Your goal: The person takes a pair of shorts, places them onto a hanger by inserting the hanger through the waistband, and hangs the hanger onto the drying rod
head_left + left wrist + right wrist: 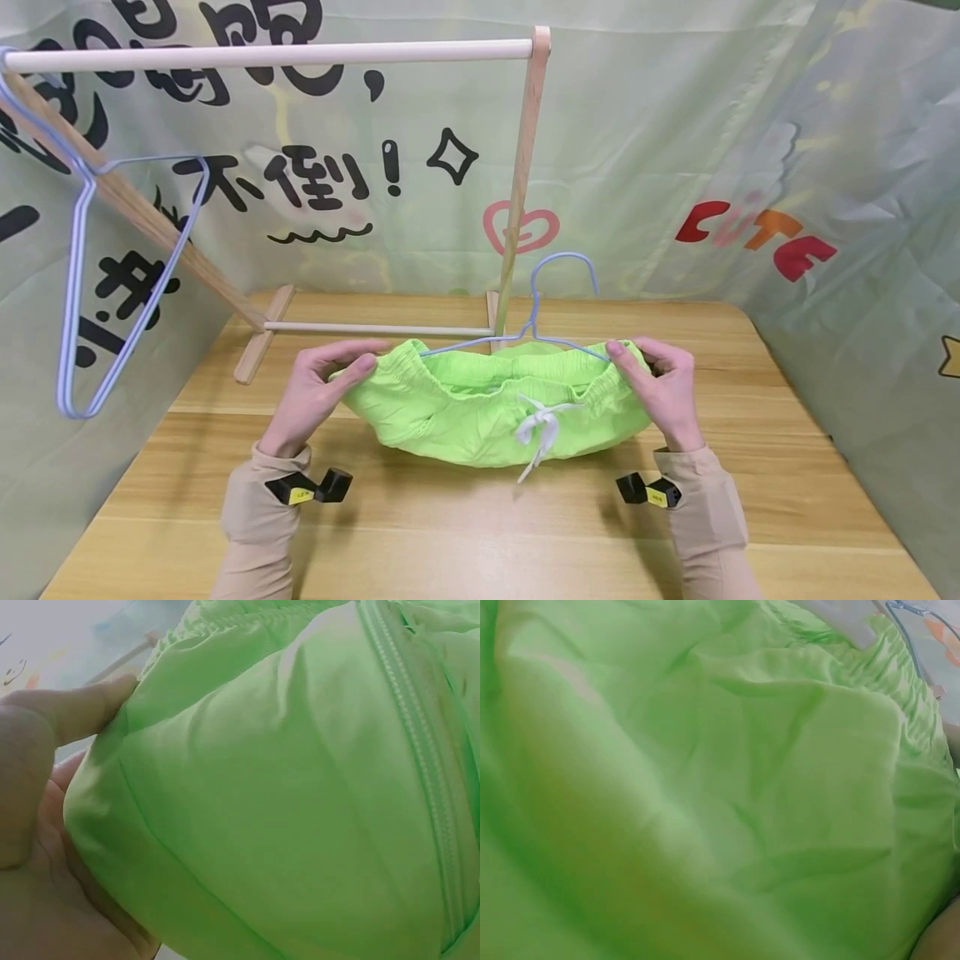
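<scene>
Bright green shorts [450, 417] with a gathered elastic waistband and a white drawstring bow [542, 423] are held up between both hands. Inside the waistband sits a light-blue wire hanger [534, 308], its hook rising above the cloth. My left hand [318, 387] grips the left side of the shorts, thumb in front and fingers behind. At the opposite end, my right hand [663, 387] pinches the waistband by the hanger's right arm. The left wrist view shows a zipper [412, 727] on the green cloth; in the right wrist view cloth fills most of the picture.
A rack with a white top rail [285, 55] and wooden legs [519, 183] stands at the back left of the wooden table [465, 550]. Another blue hanger [75, 292] hangs from its left end. A printed curtain [645, 150] surrounds the table.
</scene>
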`<state>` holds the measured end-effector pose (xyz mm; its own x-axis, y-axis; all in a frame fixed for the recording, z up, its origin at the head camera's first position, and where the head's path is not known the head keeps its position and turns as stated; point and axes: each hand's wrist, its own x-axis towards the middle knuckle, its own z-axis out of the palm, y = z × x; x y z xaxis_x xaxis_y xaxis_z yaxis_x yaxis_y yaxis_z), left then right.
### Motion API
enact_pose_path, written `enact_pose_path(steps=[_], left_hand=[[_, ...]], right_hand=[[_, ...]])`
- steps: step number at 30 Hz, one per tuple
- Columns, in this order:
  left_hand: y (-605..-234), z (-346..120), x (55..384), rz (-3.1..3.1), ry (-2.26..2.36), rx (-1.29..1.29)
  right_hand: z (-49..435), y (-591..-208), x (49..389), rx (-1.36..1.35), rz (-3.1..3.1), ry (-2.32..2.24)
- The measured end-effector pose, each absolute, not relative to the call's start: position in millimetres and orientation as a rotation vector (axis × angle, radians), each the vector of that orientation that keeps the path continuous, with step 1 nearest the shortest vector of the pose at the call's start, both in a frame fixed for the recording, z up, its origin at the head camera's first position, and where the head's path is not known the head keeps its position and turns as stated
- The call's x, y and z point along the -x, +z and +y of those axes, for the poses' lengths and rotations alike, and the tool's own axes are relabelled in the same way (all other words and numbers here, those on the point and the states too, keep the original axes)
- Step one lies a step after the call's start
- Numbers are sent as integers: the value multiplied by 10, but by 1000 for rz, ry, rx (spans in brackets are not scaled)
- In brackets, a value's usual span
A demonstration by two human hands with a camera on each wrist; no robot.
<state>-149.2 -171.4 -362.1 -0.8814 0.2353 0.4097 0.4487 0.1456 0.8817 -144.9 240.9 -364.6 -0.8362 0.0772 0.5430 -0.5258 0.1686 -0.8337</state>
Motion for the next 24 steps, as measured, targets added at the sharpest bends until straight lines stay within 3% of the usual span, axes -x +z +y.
enact_pose_path(steps=[24], left_hand=[[-3617, -1748, 1474, -2274, -1796, 826]], right_hand=[[2424, -3620, 1439, -421, -1998, 1737]])
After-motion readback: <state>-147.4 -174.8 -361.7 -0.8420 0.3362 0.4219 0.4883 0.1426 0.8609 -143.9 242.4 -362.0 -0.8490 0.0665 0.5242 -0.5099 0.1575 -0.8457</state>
